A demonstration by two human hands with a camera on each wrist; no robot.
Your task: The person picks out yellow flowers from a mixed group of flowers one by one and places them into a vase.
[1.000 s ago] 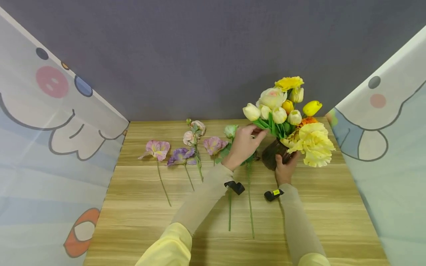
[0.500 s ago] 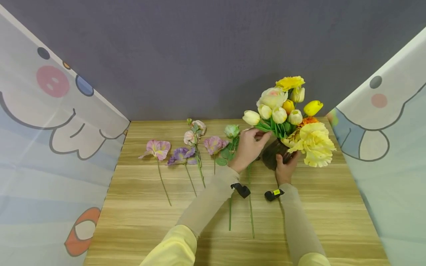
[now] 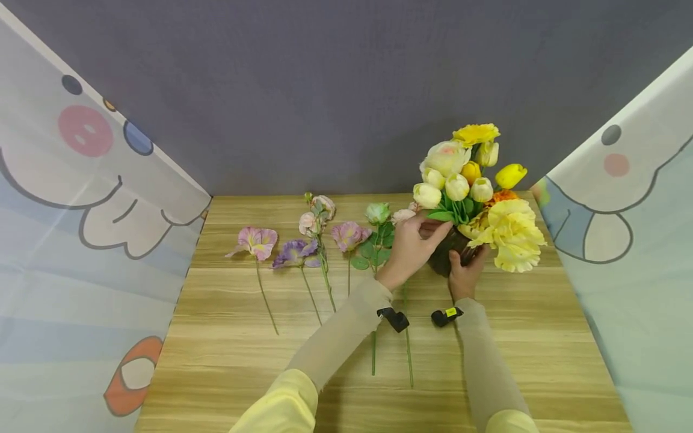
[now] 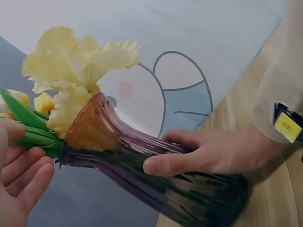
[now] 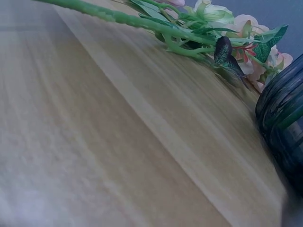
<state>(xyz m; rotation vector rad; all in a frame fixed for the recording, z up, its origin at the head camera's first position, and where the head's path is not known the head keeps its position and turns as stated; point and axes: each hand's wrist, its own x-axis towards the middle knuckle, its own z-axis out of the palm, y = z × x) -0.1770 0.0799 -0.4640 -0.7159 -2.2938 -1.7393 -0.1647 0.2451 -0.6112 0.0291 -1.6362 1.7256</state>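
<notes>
A ribbed, dark purple-tinted glass vase (image 3: pixel 441 260) stands at the right of the table, filled with white and yellow flowers. My right hand (image 3: pixel 465 278) grips its side; in the left wrist view the thumb lies across the ribbed glass (image 4: pixel 128 163). At the mouth's left side, my left hand (image 3: pixel 411 248) pinches the leafy green stem of a white tulip (image 3: pixel 426 195), its other fingers loosely bent. Green leaves (image 4: pixel 35 137) pass by those fingers into the vase. A large ruffled yellow bloom (image 3: pixel 514 237) leans over the right rim. The pinch itself is partly hidden.
Left of the vase lie a pink flower (image 3: pixel 257 242), a purple flower (image 3: pixel 295 254), a pale pink rose spray (image 3: pixel 314 222), a mauve flower (image 3: pixel 349 236) and a green-white rose (image 3: pixel 377 213). A grey wall (image 3: pixel 325 96) stands behind; printed cloth (image 3: pixel 612 240) flanks the table.
My left hand has moved right and slightly down toward the vase mouth. The white tulip has shifted right, closer to the other blooms. My right hand stays on the vase.
</notes>
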